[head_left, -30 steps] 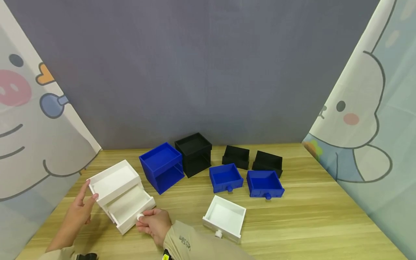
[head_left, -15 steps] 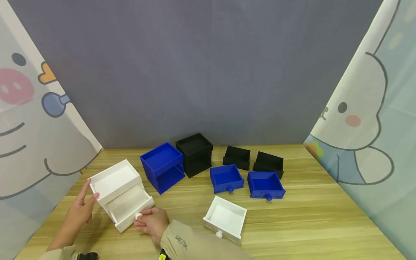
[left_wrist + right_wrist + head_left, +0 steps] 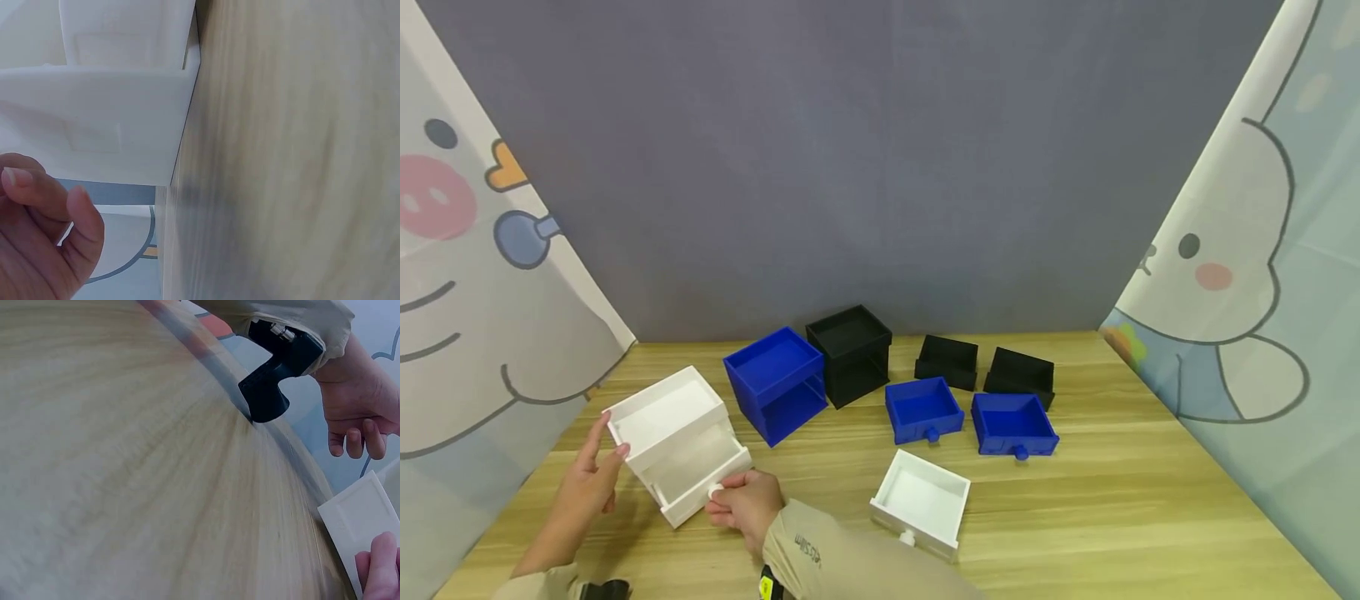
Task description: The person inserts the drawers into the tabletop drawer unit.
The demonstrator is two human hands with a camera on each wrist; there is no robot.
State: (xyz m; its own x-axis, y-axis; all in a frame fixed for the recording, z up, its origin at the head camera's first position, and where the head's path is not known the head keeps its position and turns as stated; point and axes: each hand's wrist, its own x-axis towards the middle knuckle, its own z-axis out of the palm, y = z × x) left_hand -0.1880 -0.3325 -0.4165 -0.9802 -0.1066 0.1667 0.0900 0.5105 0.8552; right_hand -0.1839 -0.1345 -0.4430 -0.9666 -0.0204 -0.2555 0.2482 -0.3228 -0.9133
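A white drawer cabinet (image 3: 664,410) stands at the table's left, with a white drawer (image 3: 703,493) partly inside its lower slot. My right hand (image 3: 752,504) pinches the drawer's round white knob (image 3: 715,490). At the cabinet's upper left edge, the index finger and thumb of my left hand (image 3: 582,485) touch the rim. In the right wrist view, the left hand's other fingers (image 3: 354,442) hang loosely curled. A white cabinet wall (image 3: 94,125) fills the left wrist view's upper left. A second white drawer (image 3: 925,500) lies right of my right forearm.
A blue cabinet (image 3: 775,362) and a black cabinet (image 3: 848,332) stand behind, their fronts without drawers. Two blue drawers (image 3: 922,402) and two black drawers (image 3: 947,360) lie to their right on the wooden table (image 3: 1120,500). A grey backdrop (image 3: 880,167) rises behind.
My right hand has moved up and left, pushing the white drawer further into the white cabinet's slot. The left hand keeps its place at the cabinet's edge.
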